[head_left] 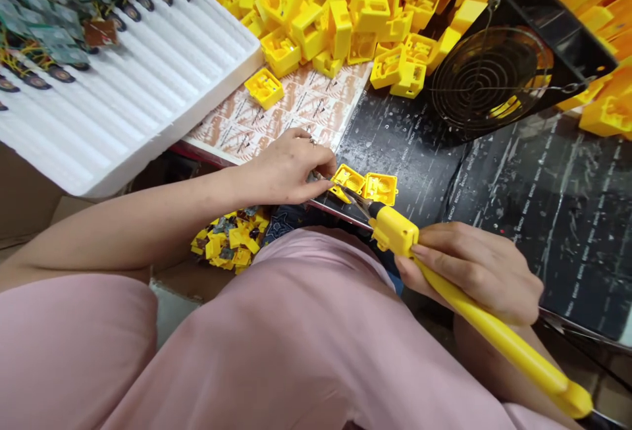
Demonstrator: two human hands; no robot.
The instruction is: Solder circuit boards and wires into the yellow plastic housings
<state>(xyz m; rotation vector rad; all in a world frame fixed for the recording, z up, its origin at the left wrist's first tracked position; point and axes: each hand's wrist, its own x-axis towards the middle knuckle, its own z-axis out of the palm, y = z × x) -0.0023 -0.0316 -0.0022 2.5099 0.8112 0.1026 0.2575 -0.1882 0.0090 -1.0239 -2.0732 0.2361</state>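
Observation:
My right hand (474, 272) is wrapped around a yellow soldering iron (395, 229), whose long handle slants down to the lower right. Its metal tip points left at a small open yellow plastic case (349, 180) near the table's front edge. The thumb and fingers of my left hand (301, 166) are pinched at the left side of that case. Something small and greyish shows under those fingers, too hidden to name. Touching the case on its right is a second yellow case half (381, 188), hollow side up.
A heap of yellow plastic housings (340, 15) covers the back. One housing (265, 87) lies apart. A black fan (518, 61) stands tilted at right. White ridged foam (148, 87) holds wired circuit boards (44, 15) at left. Yellow scraps (230, 239) fill a spot below the table.

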